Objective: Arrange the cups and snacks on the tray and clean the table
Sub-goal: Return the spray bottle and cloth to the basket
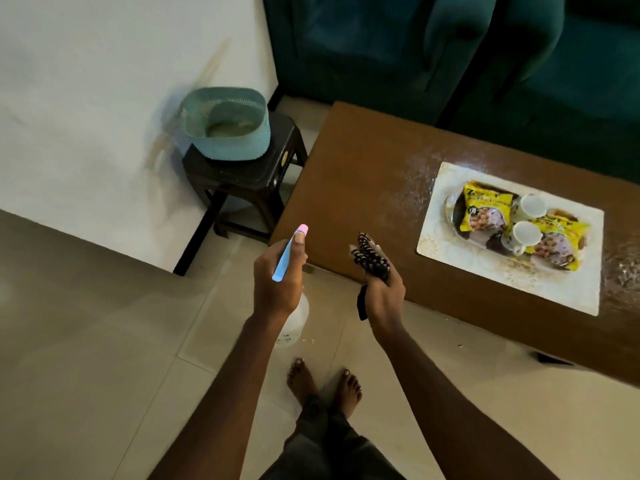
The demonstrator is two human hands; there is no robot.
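Two hands in view, both over the floor at the near-left corner of the table (346, 174). Left hand (277, 275) grips a spray bottle (297, 320) around the neck, fingers curled tight, thumb up by the pink nozzle, blue trigger showing, pale bottle body hanging below the wrist. Right hand (382, 296) clutches a dark patterned cloth (369, 258), bunched; the cloth sticks out above the fingers and a bit hangs below the palm.

On the right part of the brown table lies a white mat (519, 282), with an oval metal tray (450, 206) on it. Two white cups (531, 206) (526, 234) sit in the middle of the tray, side by side. One yellow snack packet (486, 209) lies at the tray's left end and a second packet (557, 242) at its right end, both touching the cups. Pale specks or droplets (415, 178) cover the tabletop left of the mat and past its right edge; can't tell which.

Dark stool (249, 178) stands left of the table against the wall, with a teal basket (228, 126) on top. Green sofa (415, 46) sits behind the table. Bare feet (322, 382) on the tiled floor.
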